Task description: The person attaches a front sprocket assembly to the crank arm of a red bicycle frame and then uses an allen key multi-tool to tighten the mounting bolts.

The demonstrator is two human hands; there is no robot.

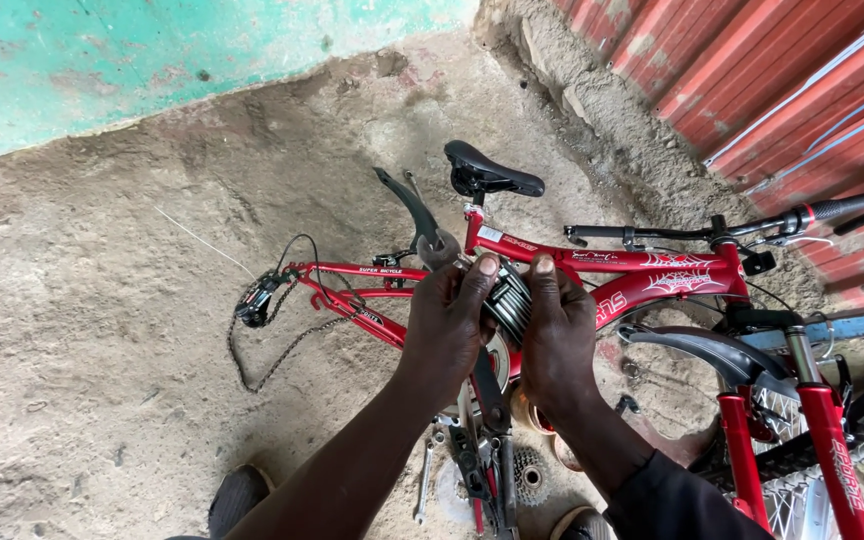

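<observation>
Both hands, left [449,318] and right [556,325], pinch a half-hidden ribbed coil spring [508,303]; red bicycle [652,278] behind.

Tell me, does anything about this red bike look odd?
Yes. The red bicycle has no rear wheel, and its chain hangs slack onto the dirt. Both hands hold a coil spring.

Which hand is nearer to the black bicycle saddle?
Left. The left hand is below the black saddle, slightly to its left. The right hand is also below it, slightly to the right and a little farther away.
</observation>
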